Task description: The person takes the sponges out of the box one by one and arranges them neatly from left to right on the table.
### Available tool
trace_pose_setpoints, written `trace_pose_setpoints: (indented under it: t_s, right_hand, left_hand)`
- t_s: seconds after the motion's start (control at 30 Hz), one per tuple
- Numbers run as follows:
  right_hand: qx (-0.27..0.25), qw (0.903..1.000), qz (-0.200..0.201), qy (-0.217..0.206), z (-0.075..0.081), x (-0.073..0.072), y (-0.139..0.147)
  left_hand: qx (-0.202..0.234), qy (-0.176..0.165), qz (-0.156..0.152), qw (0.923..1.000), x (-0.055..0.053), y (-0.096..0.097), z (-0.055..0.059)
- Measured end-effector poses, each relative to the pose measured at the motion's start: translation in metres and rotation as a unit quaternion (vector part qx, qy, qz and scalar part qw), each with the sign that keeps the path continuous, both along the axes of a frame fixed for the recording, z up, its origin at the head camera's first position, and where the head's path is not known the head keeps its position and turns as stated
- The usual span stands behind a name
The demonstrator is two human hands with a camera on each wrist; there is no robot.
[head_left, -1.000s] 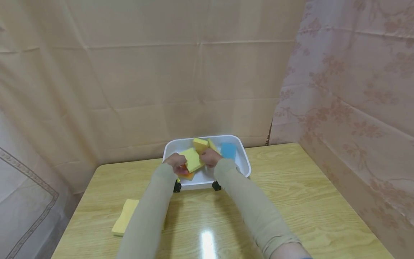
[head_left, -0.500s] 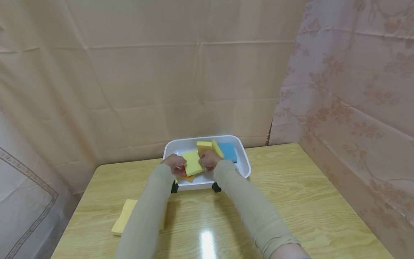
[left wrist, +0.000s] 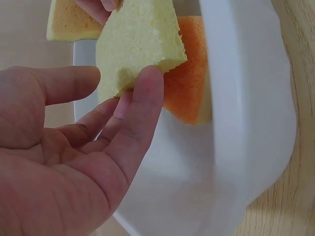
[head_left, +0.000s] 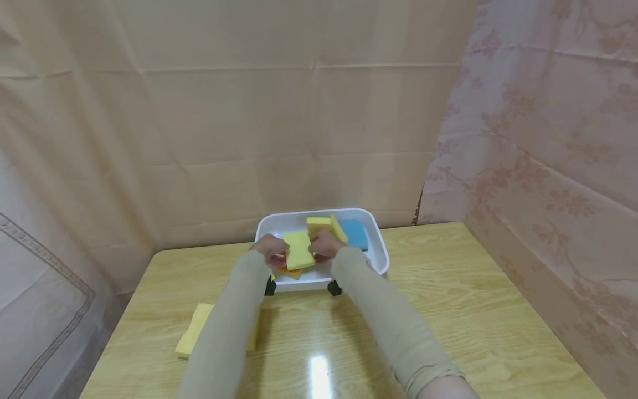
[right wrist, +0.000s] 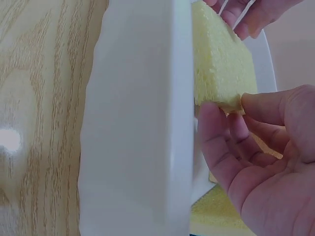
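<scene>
Both hands hold a pale yellow sponge [head_left: 299, 250] over a white plastic tub [head_left: 306, 286]. My left hand [head_left: 271, 249] grips its left edge; in the left wrist view, the thumb is at one side and the fingers [left wrist: 140, 105] curl along the bottom. On the other edge, my right hand [right wrist: 275, 152] pinches a corner between thumb and fingers. Beneath the held sponge lies an orange sponge [left wrist: 189, 73]. Behind the right hand, a yellow sponge [head_left: 319, 222] and another yellow one [head_left: 338, 228] lean together, beside a blue sponge [head_left: 356, 234].
The tub stands at the back of a wooden table [head_left: 423, 310], close to a beige curtain [head_left: 279, 138]. A yellow slab [head_left: 193, 331] lies at front left, partly behind the left sleeve. Another yellow piece [head_left: 253, 337] shows at that sleeve's right side.
The held sponge has turned more upright between the hands. The two yellow sponges behind have shifted right, and the blue one now lies flatter. The head view has swung slightly.
</scene>
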State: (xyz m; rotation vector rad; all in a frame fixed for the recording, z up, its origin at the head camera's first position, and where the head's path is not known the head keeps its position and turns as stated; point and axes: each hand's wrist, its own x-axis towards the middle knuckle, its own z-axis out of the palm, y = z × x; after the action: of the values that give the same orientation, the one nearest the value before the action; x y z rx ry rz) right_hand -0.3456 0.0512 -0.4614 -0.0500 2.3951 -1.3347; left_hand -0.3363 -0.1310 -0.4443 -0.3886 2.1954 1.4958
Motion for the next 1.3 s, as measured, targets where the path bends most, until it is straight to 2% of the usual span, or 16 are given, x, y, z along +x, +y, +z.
trace_pose_setpoints:
  t_s: [0.13, 0.33, 0.47, 0.67, 0.9, 1.3]
  right_hand:
    - [-0.002, 0.9999, -0.01, -0.004, 0.0, 0.001, -0.002]
    - [-0.005, 1.0, -0.003, 0.002, 0.002, 0.0, -0.003]
    - [-0.019, 0.9998, -0.001, 0.002, 0.002, 0.0, -0.002]
    - [-0.036, 0.9993, -0.01, -0.004, 0.001, -0.001, 0.0]
    - [-0.041, 0.999, -0.018, -0.002, -0.003, -0.006, 0.001]
    - [-0.053, 0.9984, -0.018, 0.006, 0.0, 0.005, 0.001]
  left_hand:
    - [-0.008, 0.003, 0.0, 1.0, 0.001, -0.002, -0.001]
    - [-0.007, 0.005, 0.015, 0.9999, -0.007, -0.006, -0.008]
    - [-0.011, 0.01, 0.018, 0.9997, -0.008, -0.008, -0.008]
    - [-0.01, 0.02, 0.022, 0.9995, -0.005, -0.006, -0.003]
    - [-0.012, 0.041, 0.009, 0.9991, -0.001, -0.007, 0.002]
    - [-0.004, 0.055, 0.005, 0.9985, 0.009, -0.008, 0.001]
